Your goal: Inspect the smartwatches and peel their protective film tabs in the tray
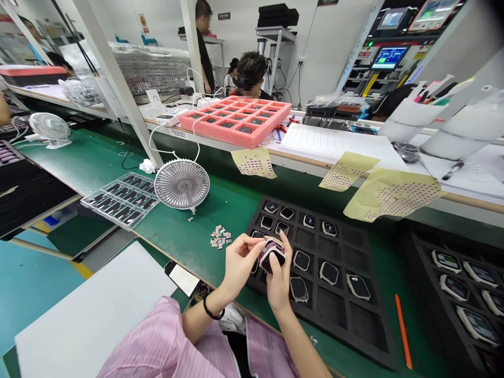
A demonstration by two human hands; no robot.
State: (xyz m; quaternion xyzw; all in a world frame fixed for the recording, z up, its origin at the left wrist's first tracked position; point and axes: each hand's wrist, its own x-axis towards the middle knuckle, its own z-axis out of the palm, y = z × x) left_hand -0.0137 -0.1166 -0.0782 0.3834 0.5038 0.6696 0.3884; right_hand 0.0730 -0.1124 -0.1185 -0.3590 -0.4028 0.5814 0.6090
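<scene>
Just above a black foam tray (pixel 364 326), a watch (pixel 266 262) sits tilted in the right hand (pixel 280 281), its dark face under the thumb and the fingers closed along its side. The left hand (pixel 240 260) holds pinched fingertips against its upper left edge, whether gripping I cannot tell; small loose pieces (pixel 219 239) lie on the green bench (pixel 189 236).

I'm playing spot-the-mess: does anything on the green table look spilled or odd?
Maybe the little parts, heaped loose on the table between the fan and the black tray, while most watches sit in slots. They could be there on purpose.
</scene>
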